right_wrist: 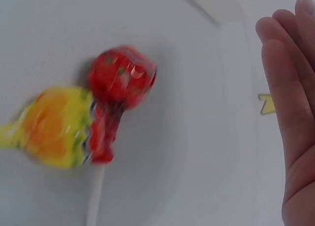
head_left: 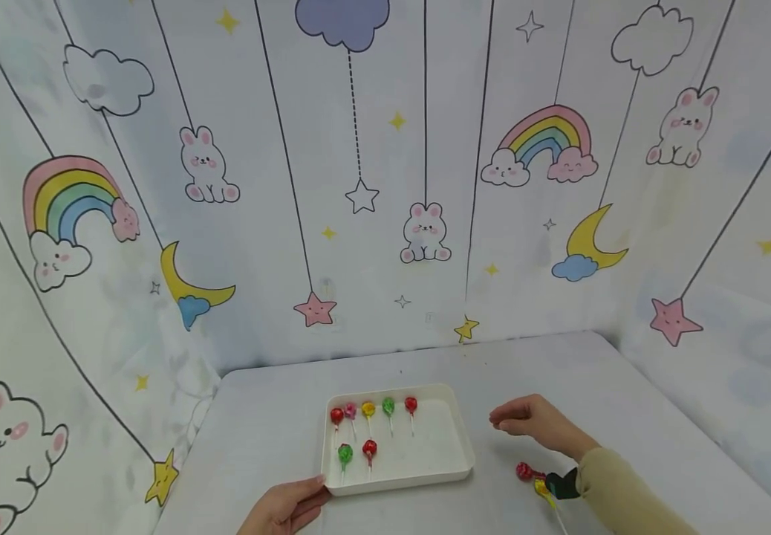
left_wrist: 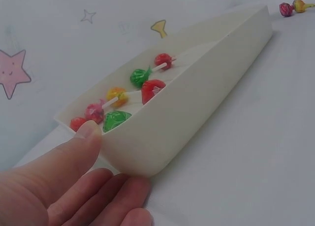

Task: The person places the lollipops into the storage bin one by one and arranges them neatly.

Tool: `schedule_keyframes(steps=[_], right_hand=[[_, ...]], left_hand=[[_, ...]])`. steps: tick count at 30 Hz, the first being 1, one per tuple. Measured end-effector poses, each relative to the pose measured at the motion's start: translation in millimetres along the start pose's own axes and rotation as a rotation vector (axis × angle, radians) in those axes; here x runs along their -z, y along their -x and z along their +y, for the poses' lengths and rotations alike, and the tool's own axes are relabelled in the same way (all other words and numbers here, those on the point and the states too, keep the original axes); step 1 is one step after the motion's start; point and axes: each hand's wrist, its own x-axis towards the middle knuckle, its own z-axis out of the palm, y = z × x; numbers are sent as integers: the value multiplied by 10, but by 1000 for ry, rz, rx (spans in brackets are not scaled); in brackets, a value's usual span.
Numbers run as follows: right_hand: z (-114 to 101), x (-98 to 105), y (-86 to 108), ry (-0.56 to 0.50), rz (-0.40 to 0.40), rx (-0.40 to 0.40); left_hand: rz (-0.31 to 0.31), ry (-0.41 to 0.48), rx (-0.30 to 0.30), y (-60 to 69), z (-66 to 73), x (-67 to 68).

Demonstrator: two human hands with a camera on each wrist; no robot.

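Note:
A white rectangular tray (head_left: 425, 475) lies on the table with several wrapped lollipops inside. Its back row runs red, pink, yellow (head_left: 368, 409), green and red; a green lollipop (head_left: 345, 453) and a red one (head_left: 369, 448) lie in front. My left hand (head_left: 287, 507) holds the tray's near left corner, thumb at the rim and fingers against the outside in the left wrist view. To the right of the tray, my right hand (head_left: 538, 421) hovers with fingers extended and holding nothing. Beneath that forearm are a red lollipop (right_wrist: 120, 78) and a yellow lollipop (right_wrist: 51, 127), close together on the table.
A white cloth covers the table (head_left: 258, 431). Behind and at both sides hangs a pale backdrop (head_left: 385, 275) printed with rabbits, stars, moons and rainbows. A black wrist device (head_left: 562, 484) on the right sleeve (head_left: 619, 490) partly hides the area by the loose lollipops.

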Motion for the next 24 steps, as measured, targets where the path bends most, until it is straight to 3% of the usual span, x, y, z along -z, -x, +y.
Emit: schedule_keyframes(steps=[8, 24], right_hand=[[365, 130, 309, -14, -12, -83], [503, 27, 358, 84, -122, -100]], left_hand=[[-12, 17, 2, -26, -11, 38], [-26, 14, -9, 27, 14, -1]])
